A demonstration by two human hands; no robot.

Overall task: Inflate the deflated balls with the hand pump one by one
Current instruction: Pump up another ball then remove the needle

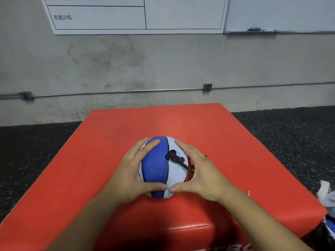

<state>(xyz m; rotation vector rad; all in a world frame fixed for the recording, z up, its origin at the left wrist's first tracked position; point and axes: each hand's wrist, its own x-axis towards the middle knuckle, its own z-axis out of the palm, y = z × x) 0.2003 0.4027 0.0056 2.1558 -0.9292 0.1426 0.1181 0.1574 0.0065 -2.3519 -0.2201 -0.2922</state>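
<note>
Now, the ball (155, 167) sits near the middle of the red padded box (235, 142), a little towards its near edge, and both hands are cupped around it. The left hand (134, 176) wraps the blue panel on the left flank, fingers (152, 144) spread up over the top and thumb lying along the near underside. The right hand (197, 171) mirrors it on the white panel, fingers apart and curved to the ball's shape, thumb tip almost meeting the other thumb at the front. So both sets of fingers are clasping the ball, not pinching it. A black pump needle fitting (176, 158) stands in the valve on top, its thin hose running off under the right palm; the pump itself is hidden. By the look of it, this ball is light and rubbery, with a grippy skin, and it keeps a fairly round outline, so it probably has some air in it; how firm it is cannot be told. The sensible hold is just this, low on both flanks, clear of the needle, since a sideways knock could bend the needle or pull it out. Both forearms come in from the near edge, wrists level and slightly bent inward.
</note>
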